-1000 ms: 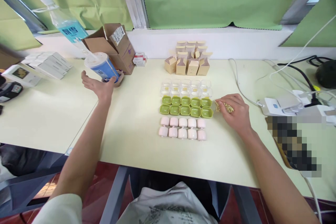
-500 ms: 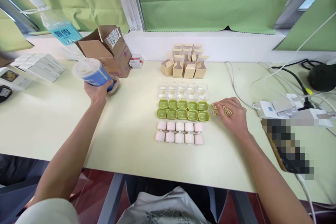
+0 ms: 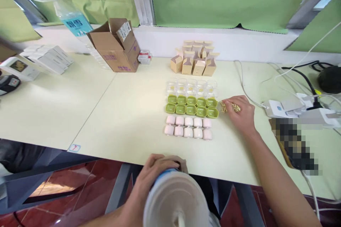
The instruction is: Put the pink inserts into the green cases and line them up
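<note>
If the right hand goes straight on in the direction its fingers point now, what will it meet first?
The right hand would probably meet the rightmost green containers first, just past the small yellowish pieces it touches, unless it passes above them; its height is unclear.

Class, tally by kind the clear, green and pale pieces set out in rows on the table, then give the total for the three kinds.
Clear cups: 10
Green trays: 10
Pale blocks: 10
Total: 30
The yellow pieces are partly hidden by the right hand, so they are left out.
</note>
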`<state>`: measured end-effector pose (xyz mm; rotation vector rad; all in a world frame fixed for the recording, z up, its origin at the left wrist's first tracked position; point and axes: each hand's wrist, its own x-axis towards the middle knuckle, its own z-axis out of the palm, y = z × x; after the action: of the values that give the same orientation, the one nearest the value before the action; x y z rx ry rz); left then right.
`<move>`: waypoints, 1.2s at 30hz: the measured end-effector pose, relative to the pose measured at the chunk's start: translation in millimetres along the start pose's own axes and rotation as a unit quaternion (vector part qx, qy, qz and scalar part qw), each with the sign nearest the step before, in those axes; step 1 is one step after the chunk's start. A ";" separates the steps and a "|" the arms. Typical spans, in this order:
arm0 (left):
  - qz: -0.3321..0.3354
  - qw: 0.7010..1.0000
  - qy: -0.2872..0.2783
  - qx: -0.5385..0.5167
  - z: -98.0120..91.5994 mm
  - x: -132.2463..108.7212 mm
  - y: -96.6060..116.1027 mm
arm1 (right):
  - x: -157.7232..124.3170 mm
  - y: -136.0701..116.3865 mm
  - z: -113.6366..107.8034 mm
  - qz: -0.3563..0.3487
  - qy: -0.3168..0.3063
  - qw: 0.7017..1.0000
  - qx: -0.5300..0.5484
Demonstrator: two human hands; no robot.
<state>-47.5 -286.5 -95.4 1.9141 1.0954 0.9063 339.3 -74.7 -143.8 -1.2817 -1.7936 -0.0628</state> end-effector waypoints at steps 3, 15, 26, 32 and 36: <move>0.034 0.999 -0.035 -0.024 14.7 -12.0 11.4 | -0.2 0.5 0.4 0.020 0.000 1.000 0.004; 0.091 0.996 -0.015 -0.008 11.9 -10.5 15.5 | 1.0 0.1 -1.4 0.021 -0.005 1.000 0.006; 0.030 0.999 0.041 0.007 24.3 -19.2 3.6 | 2.3 0.1 -2.5 0.046 -0.008 0.999 -0.013; 0.037 0.998 0.050 0.015 22.4 -19.5 3.0 | 1.3 1.0 -2.7 0.042 -0.007 0.999 -0.018; 0.022 0.999 0.039 0.010 22.6 -23.0 0.5 | 1.1 0.8 -2.1 0.026 -0.001 1.000 -0.013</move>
<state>-37.2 -313.0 -110.6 1.9397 1.1164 1.0058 341.3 -74.5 -142.2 -1.3467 -1.7668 -0.0568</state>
